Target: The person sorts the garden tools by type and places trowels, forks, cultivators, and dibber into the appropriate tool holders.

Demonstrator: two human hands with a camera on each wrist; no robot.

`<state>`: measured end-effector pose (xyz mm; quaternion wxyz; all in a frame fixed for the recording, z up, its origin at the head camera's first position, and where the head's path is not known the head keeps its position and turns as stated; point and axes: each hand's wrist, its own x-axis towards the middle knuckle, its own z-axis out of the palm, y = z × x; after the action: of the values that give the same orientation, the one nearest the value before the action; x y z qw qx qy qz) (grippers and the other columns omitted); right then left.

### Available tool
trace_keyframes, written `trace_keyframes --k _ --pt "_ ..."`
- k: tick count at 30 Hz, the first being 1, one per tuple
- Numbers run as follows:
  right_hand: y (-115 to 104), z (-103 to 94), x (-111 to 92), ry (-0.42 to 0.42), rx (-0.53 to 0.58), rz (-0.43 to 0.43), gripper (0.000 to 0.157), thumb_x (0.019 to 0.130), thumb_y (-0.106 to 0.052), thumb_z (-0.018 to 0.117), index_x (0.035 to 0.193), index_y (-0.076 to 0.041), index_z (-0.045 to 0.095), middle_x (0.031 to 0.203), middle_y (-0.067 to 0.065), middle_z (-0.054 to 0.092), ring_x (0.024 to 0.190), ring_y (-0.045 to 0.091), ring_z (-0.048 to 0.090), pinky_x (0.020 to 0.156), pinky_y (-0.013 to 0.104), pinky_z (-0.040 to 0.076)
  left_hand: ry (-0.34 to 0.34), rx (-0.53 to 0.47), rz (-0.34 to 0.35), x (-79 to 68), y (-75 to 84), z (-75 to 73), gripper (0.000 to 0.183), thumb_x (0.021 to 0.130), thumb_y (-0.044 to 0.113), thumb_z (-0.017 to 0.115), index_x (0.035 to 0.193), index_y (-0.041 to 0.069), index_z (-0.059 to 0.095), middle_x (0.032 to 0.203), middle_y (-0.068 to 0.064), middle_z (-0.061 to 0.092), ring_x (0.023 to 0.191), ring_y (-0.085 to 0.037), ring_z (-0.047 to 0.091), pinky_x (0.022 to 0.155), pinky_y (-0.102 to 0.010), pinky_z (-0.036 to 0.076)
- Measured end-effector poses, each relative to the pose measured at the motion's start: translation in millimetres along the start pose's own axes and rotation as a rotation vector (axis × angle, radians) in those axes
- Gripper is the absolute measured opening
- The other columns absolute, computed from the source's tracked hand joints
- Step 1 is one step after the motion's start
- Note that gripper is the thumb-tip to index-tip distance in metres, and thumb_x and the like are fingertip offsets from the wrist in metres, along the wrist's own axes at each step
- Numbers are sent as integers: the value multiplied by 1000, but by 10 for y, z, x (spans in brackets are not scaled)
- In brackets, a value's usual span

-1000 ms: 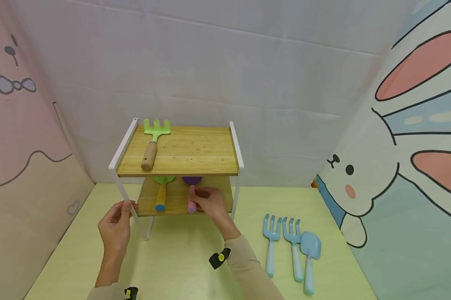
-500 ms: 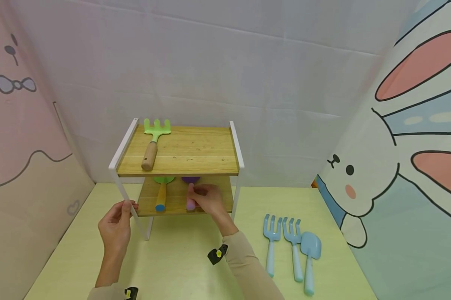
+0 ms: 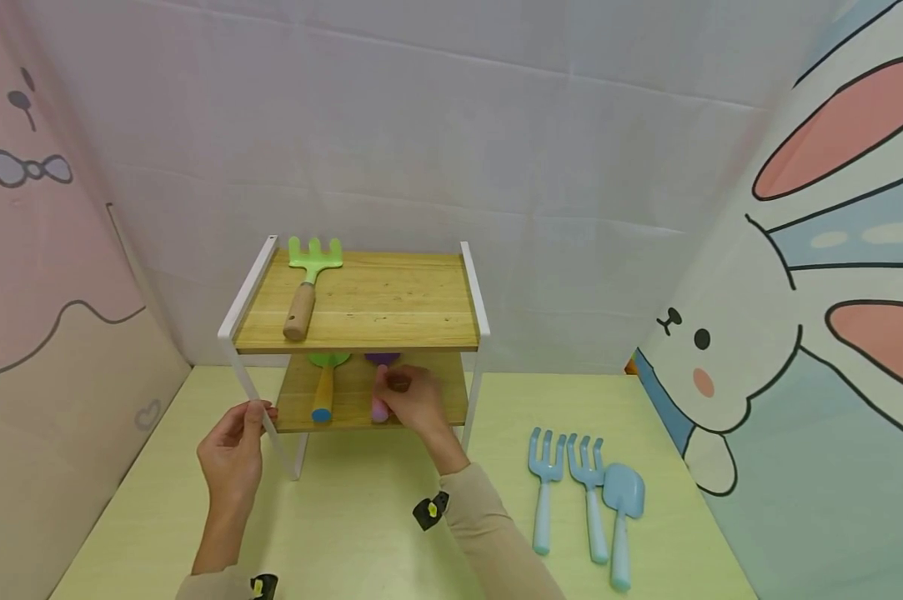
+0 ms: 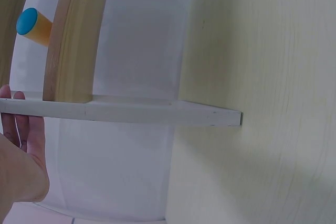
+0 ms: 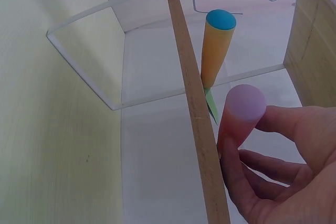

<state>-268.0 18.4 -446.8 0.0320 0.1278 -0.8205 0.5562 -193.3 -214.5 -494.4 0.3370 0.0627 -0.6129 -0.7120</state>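
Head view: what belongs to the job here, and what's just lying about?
In the job, apparently:
pink-handled purple tool, in the right hand
white-framed wooden shelf, gripped by left hand

Seemingly just lying about:
two pale-blue forks
pale-blue scoop
green wooden-handled fork
yellow-handled green tool

Soft, even head-view light, 2 duller, bluish wrist views, diffuse shadows on the tabletop (image 4: pixel 283 61)
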Motion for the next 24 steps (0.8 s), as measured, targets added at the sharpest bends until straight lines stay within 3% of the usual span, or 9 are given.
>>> trace_keyframes --k 8,24 --pt "21 1 0 -12 26 1 25 96 -19 70 108 2 76 108 15 76 97 31 75 79 32 63 2 2 -2 -6 6 10 26 103 6 62 103 -20 67 82 1 75 79 -7 73 81 -16 59" --pt "12 -51 -108 -7 45 -39 27 96 -12 70 118 4 72 114 19 73 95 33 74 79 34 63 1 6 -4 -1 -1 1 26 102 6 63 103 -19 67 83 1 75 79 -7 73 81 -16 59"
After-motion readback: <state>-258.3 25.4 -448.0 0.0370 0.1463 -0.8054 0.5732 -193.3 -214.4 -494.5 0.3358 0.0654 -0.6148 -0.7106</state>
